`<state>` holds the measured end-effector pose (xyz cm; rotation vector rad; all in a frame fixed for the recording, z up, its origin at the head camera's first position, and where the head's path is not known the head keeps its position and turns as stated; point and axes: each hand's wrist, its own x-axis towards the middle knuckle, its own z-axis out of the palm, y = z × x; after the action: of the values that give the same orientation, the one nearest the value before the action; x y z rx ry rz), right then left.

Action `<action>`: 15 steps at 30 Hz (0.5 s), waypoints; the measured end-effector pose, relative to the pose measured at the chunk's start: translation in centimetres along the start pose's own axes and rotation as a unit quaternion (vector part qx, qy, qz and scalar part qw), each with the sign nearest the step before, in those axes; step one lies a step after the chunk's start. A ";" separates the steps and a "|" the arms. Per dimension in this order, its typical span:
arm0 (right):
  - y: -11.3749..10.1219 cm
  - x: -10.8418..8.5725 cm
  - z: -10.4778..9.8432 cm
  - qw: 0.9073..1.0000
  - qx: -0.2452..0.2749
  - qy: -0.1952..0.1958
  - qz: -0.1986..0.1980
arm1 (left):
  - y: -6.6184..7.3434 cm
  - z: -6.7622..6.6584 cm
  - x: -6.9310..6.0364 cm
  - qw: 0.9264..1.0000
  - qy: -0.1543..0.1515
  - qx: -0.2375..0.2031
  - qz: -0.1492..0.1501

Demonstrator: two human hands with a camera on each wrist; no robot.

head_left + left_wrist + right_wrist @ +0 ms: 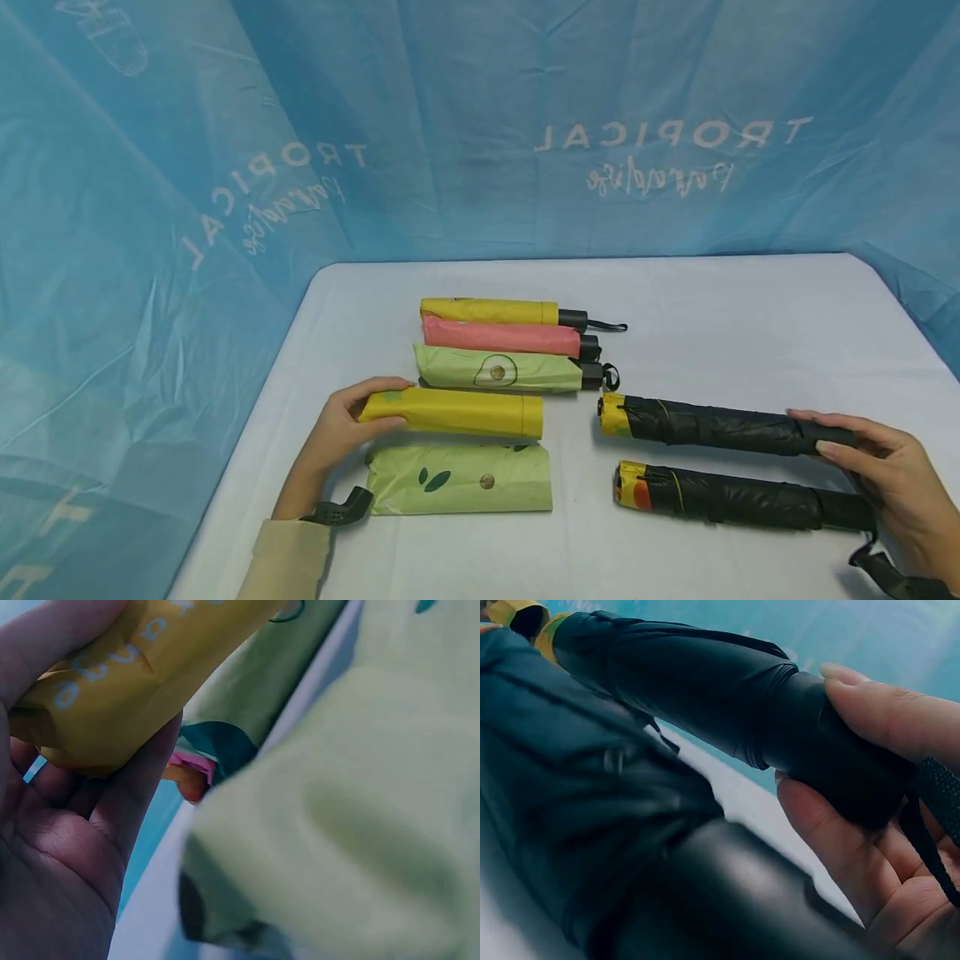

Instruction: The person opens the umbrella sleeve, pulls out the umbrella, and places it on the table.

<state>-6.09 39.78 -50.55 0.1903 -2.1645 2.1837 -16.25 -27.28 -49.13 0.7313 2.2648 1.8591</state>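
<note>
My left hand (352, 421) grips the closed left end of a yellow umbrella sleeve (465, 414), thumb on the near side and fingers on the far side; pale lettering shows on it in the left wrist view. At the right, my right hand (888, 471) holds the handle of a folded black umbrella (712, 423) with a yellow tip, its strap hanging by the palm in the right wrist view. Nearer me lie a second folded black umbrella (742, 497), with a yellow and orange tip, and a flat light green sleeve (461, 481) with leaf prints.
Behind the yellow sleeve, three sleeved umbrellas lie in a row: light green (457, 367), pink (502, 337) and yellow (487, 311), with black handles to the right. All rest on a white table (720, 325), with a blue printed curtain (480, 125) behind and at the left.
</note>
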 end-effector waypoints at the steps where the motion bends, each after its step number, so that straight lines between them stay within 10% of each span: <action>1: 0.1 -0.1 0.0 1.000 0.002 0.007 0.014 | -0.1 0.1 0.0 1.000 0.000 0.002 -0.002; 15: 1.6 -0.2 -0.5 0.999 -0.010 -0.031 0.018 | -1.6 0.3 -0.4 0.999 -0.025 0.036 -0.022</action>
<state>-6.10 40.30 -52.13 0.2220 -2.2388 2.2025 -16.20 -27.43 -50.77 0.7246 2.3084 1.7274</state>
